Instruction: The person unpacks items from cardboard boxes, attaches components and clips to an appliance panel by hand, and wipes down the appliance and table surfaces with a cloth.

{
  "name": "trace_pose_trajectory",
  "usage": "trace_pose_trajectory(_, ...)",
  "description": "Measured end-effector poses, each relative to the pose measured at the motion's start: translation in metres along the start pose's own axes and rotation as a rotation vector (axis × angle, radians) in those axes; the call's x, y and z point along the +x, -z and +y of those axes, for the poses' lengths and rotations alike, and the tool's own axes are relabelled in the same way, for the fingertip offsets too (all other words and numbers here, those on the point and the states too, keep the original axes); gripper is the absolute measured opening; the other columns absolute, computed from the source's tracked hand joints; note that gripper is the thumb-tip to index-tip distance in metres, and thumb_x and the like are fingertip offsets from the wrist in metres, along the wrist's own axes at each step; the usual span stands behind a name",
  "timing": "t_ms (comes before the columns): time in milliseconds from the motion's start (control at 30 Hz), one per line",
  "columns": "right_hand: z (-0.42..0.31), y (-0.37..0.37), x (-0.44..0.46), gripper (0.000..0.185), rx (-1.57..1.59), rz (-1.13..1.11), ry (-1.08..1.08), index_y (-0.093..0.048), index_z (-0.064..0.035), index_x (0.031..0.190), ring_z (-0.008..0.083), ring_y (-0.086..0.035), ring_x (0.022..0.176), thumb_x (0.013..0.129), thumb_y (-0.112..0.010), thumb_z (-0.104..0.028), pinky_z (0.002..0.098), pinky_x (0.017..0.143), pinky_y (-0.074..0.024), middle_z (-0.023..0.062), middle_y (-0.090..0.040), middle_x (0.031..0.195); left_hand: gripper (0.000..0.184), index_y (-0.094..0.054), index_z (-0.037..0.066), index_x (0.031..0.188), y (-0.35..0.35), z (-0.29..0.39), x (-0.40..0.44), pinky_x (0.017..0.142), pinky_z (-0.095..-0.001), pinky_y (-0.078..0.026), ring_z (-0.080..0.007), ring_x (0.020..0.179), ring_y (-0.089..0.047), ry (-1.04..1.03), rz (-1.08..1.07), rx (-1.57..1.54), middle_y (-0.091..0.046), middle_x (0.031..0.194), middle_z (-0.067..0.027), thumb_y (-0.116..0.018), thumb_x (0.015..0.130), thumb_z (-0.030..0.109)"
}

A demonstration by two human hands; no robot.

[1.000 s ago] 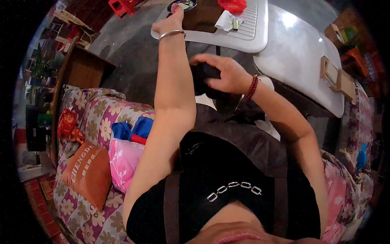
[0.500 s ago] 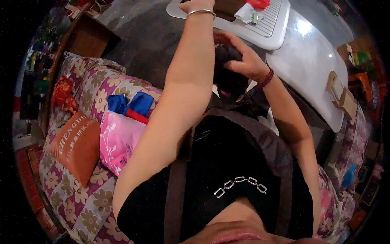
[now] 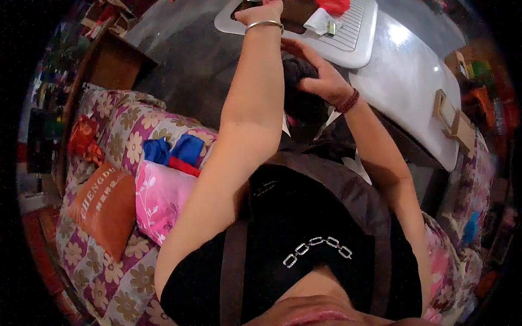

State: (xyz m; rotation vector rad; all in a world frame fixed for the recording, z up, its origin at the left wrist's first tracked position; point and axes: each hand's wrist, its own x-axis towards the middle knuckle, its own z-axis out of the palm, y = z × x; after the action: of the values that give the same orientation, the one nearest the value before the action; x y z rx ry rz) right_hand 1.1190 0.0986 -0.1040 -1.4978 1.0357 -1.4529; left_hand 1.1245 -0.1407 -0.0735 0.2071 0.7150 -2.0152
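Observation:
My right hand, with a dark red beaded bracelet at its wrist, is curved round dark hair on what looks like a person's head in front of me. Its thumb rests on the near side and its fingers reach round the far side. My left arm stretches forward past the head. At the top edge, my left hand, wearing a silver bangle, is over the brown part of a white-rimmed tabletop. The frame cuts off its fingertips, so what it touches is hidden.
A red item and a white crumpled packet lie on the tabletop. A glossy white surface extends right, with a cardboard piece. On the flowered sofa are an orange cushion, pink cushion and blue cloth.
The view has shifted slightly. My left hand now shows a little more at the top edge, still over the tabletop. My right hand keeps its place on the hair.

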Motion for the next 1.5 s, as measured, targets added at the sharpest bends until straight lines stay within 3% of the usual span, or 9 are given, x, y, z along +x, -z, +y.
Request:
trace_pose_trajectory(433,-0.001,-0.007,-0.002,0.08,-0.014,-0.121,0.02,-0.032,-0.0019,0.143,0.0221,-0.035,0.136,0.071,-0.065,-0.015,0.0353,0.115,-0.0209,0.0109,-0.04,0.143,0.058,-0.039,0.007,0.139,-0.016,0.01,0.005,0.104,-0.0481,-0.034,-0.0333,0.126,-0.04,0.061,-0.139,-0.009,-0.04,0.141,-0.0135,-0.038,0.096,0.044)
trace_pose_trajectory(667,-0.005,-0.008,-0.006,0.09,0.078,-0.174,-0.05,-0.031,-0.0007,0.143,0.0217,-0.037,0.134,0.074,-0.074,-0.038,0.035,0.113,-0.0258,0.0121,-0.041,0.142,0.053,-0.034,0.013,0.144,-0.014,0.025,0.025,0.102,-0.0551,-0.037,-0.034,0.129,-0.038,0.178,-0.315,0.16,-0.036,0.145,-0.0107,-0.041,0.097,0.036)
trace_pose_trajectory(767,0.003,-0.017,-0.011,0.072,-0.01,-0.219,-0.012,-0.045,-0.0041,0.132,0.0205,-0.049,0.119,0.073,-0.072,-0.035,0.0344,0.105,-0.0349,0.0107,-0.054,0.127,0.059,-0.034,0.008,0.136,-0.012,0.034,0.017,0.089,-0.0534,-0.04,-0.0333,0.112,-0.041,0.091,-0.192,0.214,-0.042,0.121,-0.0177,-0.036,0.092,0.047)
trace_pose_trajectory(900,-0.003,-0.013,-0.024,0.057,-0.188,-0.058,-0.109,-0.051,-0.0018,0.124,0.0181,-0.053,0.114,0.071,-0.064,-0.017,0.0328,0.103,-0.0383,0.0096,-0.058,0.12,0.067,-0.025,0.008,0.137,0.005,0.05,0.015,0.078,-0.0451,-0.046,-0.0277,0.093,-0.053,-0.11,-0.123,0.619,-0.045,0.109,-0.0118,-0.04,0.092,0.056)
trace_pose_trajectory(1000,-0.004,0.009,-0.032,0.043,-0.02,0.307,-0.101,-0.054,-0.0035,0.121,0.016,-0.056,0.107,0.08,-0.062,-0.011,0.0297,0.096,-0.0434,0.0077,-0.06,0.115,0.052,-0.045,0.01,0.131,0.048,0.069,-0.002,0.083,-0.0465,-0.046,-0.0237,0.094,-0.056,-0.041,-0.507,1.421,-0.057,0.111,-0.0111,-0.04,0.096,0.049)
trace_pose_trajectory(1100,0.011,0.016,-0.025,0.029,0.318,0.706,-0.056,-0.056,-0.0042,0.12,0.0132,-0.056,0.105,0.091,-0.059,-0.01,0.0253,0.091,-0.0463,0.0065,-0.059,0.116,0.047,-0.055,0.011,0.12,0.109,0.055,-0.094,0.088,-0.0473,-0.047,-0.0247,0.102,-0.059,0.509,-0.428,1.423,-0.062,0.109,-0.0087,-0.048,0.095,0.05)
trace_pose_trajectory(1267,0.056,0.033,-0.027,0.041,-0.12,0.441,-0.272,-0.054,-0.0009,0.126,0.0224,-0.058,0.109,0.096,-0.054,-0.03,0.033,0.096,-0.0449,0.0118,-0.06,0.124,0.04,-0.057,0.008,0.12,0.189,0.059,-0.1,0.083,-0.0388,-0.053,-0.0226,0.104,-0.061,0.596,-0.173,1.203,-0.064,0.111,-0.0102,-0.062,0.091,0.036)
trace_pose_trajectory(1367,0.059,0.064,-0.039,0.04,-1.009,0.25,-0.447,-0.058,-0.0027,0.121,0.0311,-0.062,0.102,0.092,-0.058,-0.032,0.0376,0.091,-0.0478,0.0178,-0.064,0.115,0.03,-0.059,0.006,0.114,0.221,0.077,-0.087,0.082,-0.0402,-0.054,-0.0239,0.098,-0.063,0.641,0.124,1.227,-0.065,0.11,-0.0112,-0.061,0.09,0.025)
trace_pose_trajectory(1500,0.079,0.123,-0.048,0.038,-1.213,0.412,-0.467,-0.06,-0.0041,0.115,0.0376,-0.062,0.094,0.087,-0.063,-0.03,0.0427,0.086,-0.0493,0.0194,-0.065,0.106,0.026,-0.058,0.003,0.113,0.301,0.128,-0.021,0.082,-0.0407,-0.053,-0.0265,0.095,-0.064,0.465,0.242,1.51,-0.065,0.11,-0.012,-0.056,0.088,0.011)
